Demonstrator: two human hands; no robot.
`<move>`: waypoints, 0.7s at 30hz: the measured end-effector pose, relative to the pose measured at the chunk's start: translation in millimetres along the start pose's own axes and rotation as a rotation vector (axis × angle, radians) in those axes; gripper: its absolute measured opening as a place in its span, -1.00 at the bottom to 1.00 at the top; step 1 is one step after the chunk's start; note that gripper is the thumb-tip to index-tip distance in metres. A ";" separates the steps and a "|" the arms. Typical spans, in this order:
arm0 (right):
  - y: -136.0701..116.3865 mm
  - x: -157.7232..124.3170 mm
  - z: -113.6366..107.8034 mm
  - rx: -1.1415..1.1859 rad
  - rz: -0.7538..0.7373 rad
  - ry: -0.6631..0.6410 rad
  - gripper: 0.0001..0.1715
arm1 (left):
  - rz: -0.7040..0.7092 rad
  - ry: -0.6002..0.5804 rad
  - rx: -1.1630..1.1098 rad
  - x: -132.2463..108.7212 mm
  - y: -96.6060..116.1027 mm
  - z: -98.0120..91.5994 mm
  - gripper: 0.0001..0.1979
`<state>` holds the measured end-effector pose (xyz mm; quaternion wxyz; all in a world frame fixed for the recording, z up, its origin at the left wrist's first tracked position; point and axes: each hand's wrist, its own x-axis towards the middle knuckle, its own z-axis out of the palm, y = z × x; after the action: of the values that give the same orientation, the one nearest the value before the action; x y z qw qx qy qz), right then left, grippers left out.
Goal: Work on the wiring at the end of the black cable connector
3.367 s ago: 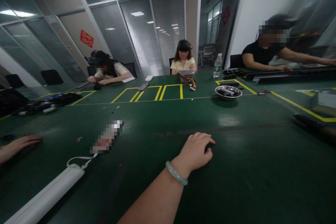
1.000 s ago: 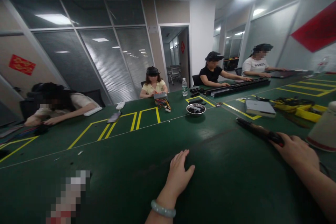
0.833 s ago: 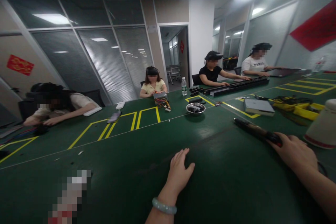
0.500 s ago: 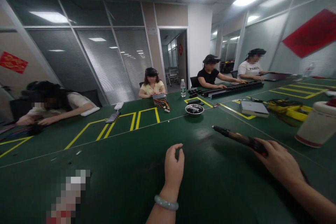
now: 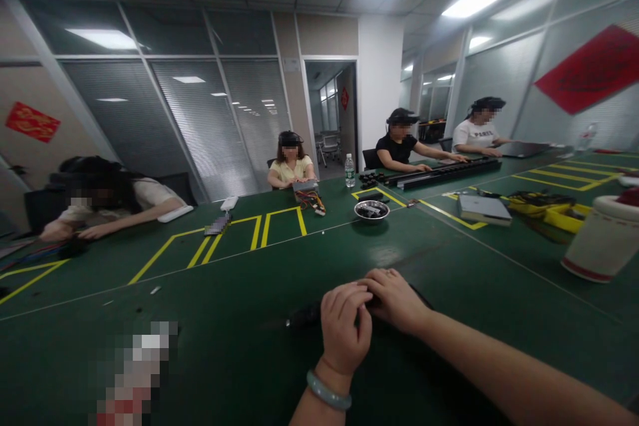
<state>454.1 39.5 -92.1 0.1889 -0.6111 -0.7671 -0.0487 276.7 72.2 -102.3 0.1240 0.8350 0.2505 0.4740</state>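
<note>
A dark electric screwdriver (image 5: 304, 315) lies across in front of me, low over the green table, its tip pointing left. My right hand (image 5: 397, 301) is closed around its rear part. Curled over the middle of the screwdriver is my left hand (image 5: 345, 326), its fingertips close against the right hand's fingers. Both hands hide most of the tool's body. A pale green bangle (image 5: 329, 391) circles my left wrist. Beyond the hands stands a metal bowl (image 5: 372, 212) with dark small parts in it.
On the right are a white-and-red cup (image 5: 596, 239), a grey box (image 5: 484, 210) and a yellow tray (image 5: 566, 218). A water bottle (image 5: 349, 172) stands farther back. Several co-workers sit around the table (image 5: 239, 326), one with a wired metal box (image 5: 305, 192). A blurred-out object lies front left.
My right hand has brought the screwdriver leftward and nearer, from the right side to the middle. My left hand, formerly apart and empty, has closed over the tool.
</note>
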 end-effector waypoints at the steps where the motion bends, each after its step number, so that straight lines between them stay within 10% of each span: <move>1: -5.3 8.9 9.6 0.015 -0.017 -0.018 -0.66 | -0.003 -0.032 0.004 0.8 1.0 0.9 -0.72; 5: -13.6 28.5 34.9 0.077 -0.027 -0.065 -0.72 | -0.082 -0.035 0.018 6.2 -2.3 3.7 -0.72; 11: -4.8 7.0 9.6 0.166 -0.050 -0.090 -0.14 | -0.235 -0.015 0.062 11.1 -14.7 9.0 -0.70; 21: 30.0 -154.8 -28.1 0.063 0.499 -0.041 -0.38 | -0.300 -0.309 0.187 8.2 -14.3 13.4 -0.71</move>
<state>517.3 -103.9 -124.9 0.1981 -0.7762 -0.5974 0.0358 287.3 89.0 -109.7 0.1523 0.8589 0.3927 0.2914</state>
